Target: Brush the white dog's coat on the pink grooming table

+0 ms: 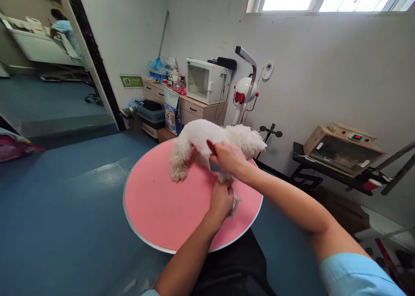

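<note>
had white dog [207,133] up on round pink tabletop [162,209], probably for easy reach from any side. saw close-cropped back, fluffy curls on legs and head. gripped foreleg [226,181] in left hand [222,198], likely to steady it against tool pull. clasped brown-handled brush [211,147] in right hand [231,158], just above. couldn't make out bristles, too blurred.

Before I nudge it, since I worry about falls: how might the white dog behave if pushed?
The white dog may pivot rather than slide freely, since the left hand grips a front leg. Its fluffy hind leg would probably feel soft against a push.
</note>
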Demonstrator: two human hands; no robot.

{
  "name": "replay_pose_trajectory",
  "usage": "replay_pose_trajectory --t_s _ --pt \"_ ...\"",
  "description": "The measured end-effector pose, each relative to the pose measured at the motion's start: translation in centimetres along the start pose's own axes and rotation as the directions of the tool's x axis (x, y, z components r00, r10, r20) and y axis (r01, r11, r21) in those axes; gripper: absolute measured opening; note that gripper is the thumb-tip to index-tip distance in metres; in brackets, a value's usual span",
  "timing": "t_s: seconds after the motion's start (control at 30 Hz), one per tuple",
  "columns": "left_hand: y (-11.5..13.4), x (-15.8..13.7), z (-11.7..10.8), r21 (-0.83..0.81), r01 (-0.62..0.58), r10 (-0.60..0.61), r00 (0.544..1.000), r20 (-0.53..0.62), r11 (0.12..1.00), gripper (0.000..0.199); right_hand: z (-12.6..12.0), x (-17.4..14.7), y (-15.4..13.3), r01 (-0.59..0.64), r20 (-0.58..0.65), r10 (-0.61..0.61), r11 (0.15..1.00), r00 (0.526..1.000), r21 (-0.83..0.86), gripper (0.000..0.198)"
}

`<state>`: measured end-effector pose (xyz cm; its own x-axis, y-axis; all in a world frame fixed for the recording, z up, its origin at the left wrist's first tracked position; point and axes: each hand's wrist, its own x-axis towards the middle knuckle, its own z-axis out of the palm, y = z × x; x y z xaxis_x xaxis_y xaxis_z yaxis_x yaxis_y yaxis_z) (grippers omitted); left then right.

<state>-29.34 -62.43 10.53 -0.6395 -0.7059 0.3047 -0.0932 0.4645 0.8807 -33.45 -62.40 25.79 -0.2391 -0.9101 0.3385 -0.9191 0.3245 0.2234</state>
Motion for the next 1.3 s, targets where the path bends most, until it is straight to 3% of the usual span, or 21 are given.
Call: replay_pose_trajectory --t_s 0.1,0.23,0.37,0.43,0.5,0.63,0.77,0.9,1.03,1.17,1.3 --pt "0.6 0.7 -1.1 0.041 -0.067 0.067 0.998 -0.017 0.997 0.033 -0.2 0.1 -0.8 -0.062 -0.172 0.062 0.998 0.983 0.009 0.034" --pt "0.8 -0.3 -1.5 -0.006 -0.085 0.085 0.996 0.000 0.996 0.034 -1.2 0.2 -1.5 0.060 -0.059 -0.058 0.998 0.997 0.034 0.029" --pt "0.9 -1.6 -1.1 -0.060 -0.142 0.145 0.989 0.040 0.988 0.042 -2.1 -0.4 -1.7 -0.016 -0.217 0.017 1.000 0.976 0.007 0.033" --pt "1.0 -2.0 -0.7 -0.004 -0.123 0.123 0.991 0.051 0.992 0.037 -2.2 -0.9 -1.7 0.071 -0.110 -0.070 0.997 0.991 0.011 0.031" --pt "1.0 -2.4 -0.3 0.047 -0.117 0.115 0.992 0.045 0.992 0.036 -2.3 -1.3 -1.3 0.076 -0.013 -0.076 0.997 0.997 -0.004 0.028" --pt "0.9 -3.0 0.2 0.019 -0.127 0.125 0.989 0.078 0.992 0.042 -2.3 -1.9 -0.1 -0.099 -0.215 0.082 0.993 0.973 -0.070 0.038" --pt "1.0 -3.3 0.3 -0.020 -0.155 0.156 0.985 0.068 0.988 0.042 -2.3 -2.5 0.1 0.030 -0.030 -0.031 0.999 0.999 -0.031 0.034" --pt "0.9 -3.3 0.0 -0.049 -0.139 0.141 0.989 0.043 0.989 0.041 -2.6 -2.6 -0.2 -0.021 -0.195 0.015 0.999 0.981 -0.029 0.037" --pt "0.8 -3.3 -0.2 -0.076 -0.154 0.157 0.987 0.042 0.985 0.040 -2.7 -2.9 -0.2 0.069 -0.043 -0.067 0.997 0.997 0.039 0.031" --pt "1.1 -3.2 -0.3 -0.128 -0.140 0.145 0.989 0.025 0.982 0.038 -2.6 -3.3 0.3 -0.036 -0.203 0.042 0.999 0.978 0.030 0.037" --pt "1.4 -3.2 -0.3 -0.171 -0.132 0.141 0.989 0.040 0.976 0.037 -2.4 -3.7 0.2 0.103 -0.068 -0.099 0.993 0.993 0.060 0.030"
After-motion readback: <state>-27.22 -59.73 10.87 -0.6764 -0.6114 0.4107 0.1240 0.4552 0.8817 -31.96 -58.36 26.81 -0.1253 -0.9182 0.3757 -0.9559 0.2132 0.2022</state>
